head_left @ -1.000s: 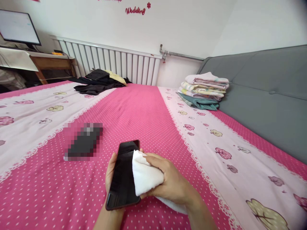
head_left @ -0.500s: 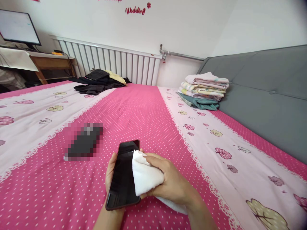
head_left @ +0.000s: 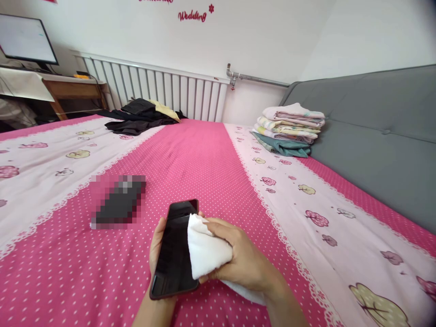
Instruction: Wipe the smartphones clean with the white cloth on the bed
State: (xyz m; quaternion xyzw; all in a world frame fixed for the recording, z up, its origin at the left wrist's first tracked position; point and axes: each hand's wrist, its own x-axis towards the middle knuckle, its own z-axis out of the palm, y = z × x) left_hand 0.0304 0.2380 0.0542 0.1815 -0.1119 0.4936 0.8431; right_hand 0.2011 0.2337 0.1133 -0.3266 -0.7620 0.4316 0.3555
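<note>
A smartphone with a dark screen and a reddish-brown case edge is held face up over the bed. My left hand grips it from beneath, the thumb along its left side; most of those fingers are hidden behind the phone. In my right hand is a folded white cloth, pinched between thumb and fingers. The cloth lies against the right part of the screen, and a loose end of it hangs below my right wrist.
A blurred-out dark object lies on the pink dotted bedspread at left. Dark and yellow clothes sit at the far edge, by a radiator. Folded fabrics are stacked against the grey headboard. A monitor stands at back left.
</note>
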